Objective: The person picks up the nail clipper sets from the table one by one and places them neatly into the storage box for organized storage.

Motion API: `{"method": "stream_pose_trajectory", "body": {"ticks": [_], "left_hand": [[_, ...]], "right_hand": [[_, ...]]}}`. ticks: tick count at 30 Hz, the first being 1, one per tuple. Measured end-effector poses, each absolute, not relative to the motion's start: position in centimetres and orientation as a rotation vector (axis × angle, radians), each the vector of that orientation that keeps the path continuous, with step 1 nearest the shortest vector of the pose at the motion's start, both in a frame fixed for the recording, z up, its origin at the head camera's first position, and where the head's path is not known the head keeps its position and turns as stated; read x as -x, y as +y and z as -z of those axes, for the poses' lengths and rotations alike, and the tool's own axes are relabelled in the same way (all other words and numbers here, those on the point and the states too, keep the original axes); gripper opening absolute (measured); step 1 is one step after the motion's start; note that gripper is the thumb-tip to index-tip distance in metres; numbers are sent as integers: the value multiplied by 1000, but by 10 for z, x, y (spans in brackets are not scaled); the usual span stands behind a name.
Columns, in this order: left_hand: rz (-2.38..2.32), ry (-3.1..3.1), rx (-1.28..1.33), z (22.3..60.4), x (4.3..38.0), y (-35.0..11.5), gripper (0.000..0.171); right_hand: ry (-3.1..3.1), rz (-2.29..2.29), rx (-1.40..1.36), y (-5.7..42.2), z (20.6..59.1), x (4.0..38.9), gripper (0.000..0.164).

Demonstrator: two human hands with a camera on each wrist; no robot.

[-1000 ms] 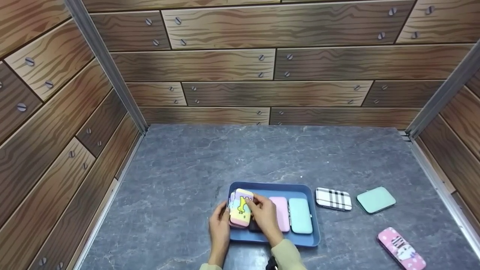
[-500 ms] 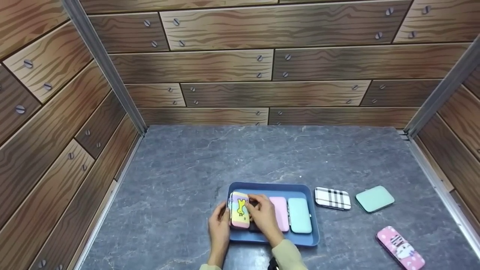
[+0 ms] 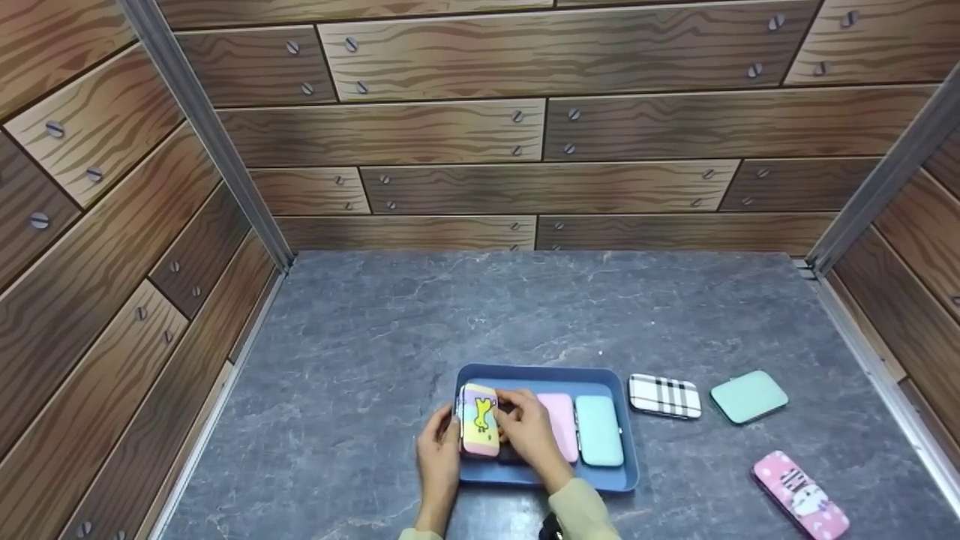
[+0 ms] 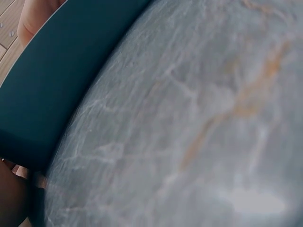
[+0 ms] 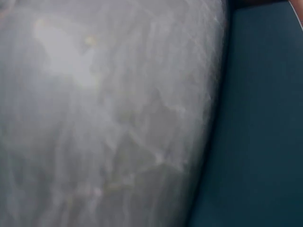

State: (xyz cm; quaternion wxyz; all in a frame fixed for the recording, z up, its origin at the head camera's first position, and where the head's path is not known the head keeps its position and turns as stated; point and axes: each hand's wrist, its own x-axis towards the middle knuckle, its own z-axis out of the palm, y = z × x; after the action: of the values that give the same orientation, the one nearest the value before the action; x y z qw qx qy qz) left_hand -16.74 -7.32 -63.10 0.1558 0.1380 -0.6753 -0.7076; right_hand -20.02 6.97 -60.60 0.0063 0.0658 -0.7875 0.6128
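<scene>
A small flat case with a yellow giraffe print (image 3: 479,420) lies level at the left end of the blue tray (image 3: 551,480) in the head view. My right hand (image 3: 531,431) pinches its right edge, thumb on the printed top. At the tray's left rim, my left hand (image 3: 439,446) grips the side, thumb and forefinger right beside the case. A dark case under my right hand is mostly hidden. Further right in the tray are a pink case (image 3: 562,427) and a mint case (image 3: 600,431). Both wrist views show mainly the tray's outer wall (image 4: 52,80) and the tabletop.
Right of the tray, a black-and-white plaid case (image 3: 664,396) and a mint case (image 3: 748,397) lie on the grey marbled table (image 3: 375,322). A pink case with a cartoon print (image 3: 801,495) is nearer the front. Wood-patterned walls (image 3: 450,135) enclose the table.
The giraffe case, tilted and a little higher one second ago, has come down flat at the tray's left end. My left hand has stayed in place; the last half second shows almost no movement.
</scene>
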Motion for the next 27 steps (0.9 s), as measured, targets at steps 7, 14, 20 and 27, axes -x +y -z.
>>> {"method": "stream_pose_trajectory", "body": {"ticks": [7, 14, 20, 27], "left_hand": [[2038, -1943, -366, 608, 159, -72, 31], [2024, -1940, -366, 603, 157, -71, 30], [2003, -1971, -394, 603, 157, -70, 29], [2010, -1958, -382, 602, 158, -72, 30]], "right_hand": [[-2511, -2075, -295, 81, 597, 205, 37], [-2582, -1993, -327, 92, 594, 207, 29], [-2615, -1789, -456, 105, 587, 205, 26], [-2608, -1492, -623, 120, 574, 207, 19]]}}
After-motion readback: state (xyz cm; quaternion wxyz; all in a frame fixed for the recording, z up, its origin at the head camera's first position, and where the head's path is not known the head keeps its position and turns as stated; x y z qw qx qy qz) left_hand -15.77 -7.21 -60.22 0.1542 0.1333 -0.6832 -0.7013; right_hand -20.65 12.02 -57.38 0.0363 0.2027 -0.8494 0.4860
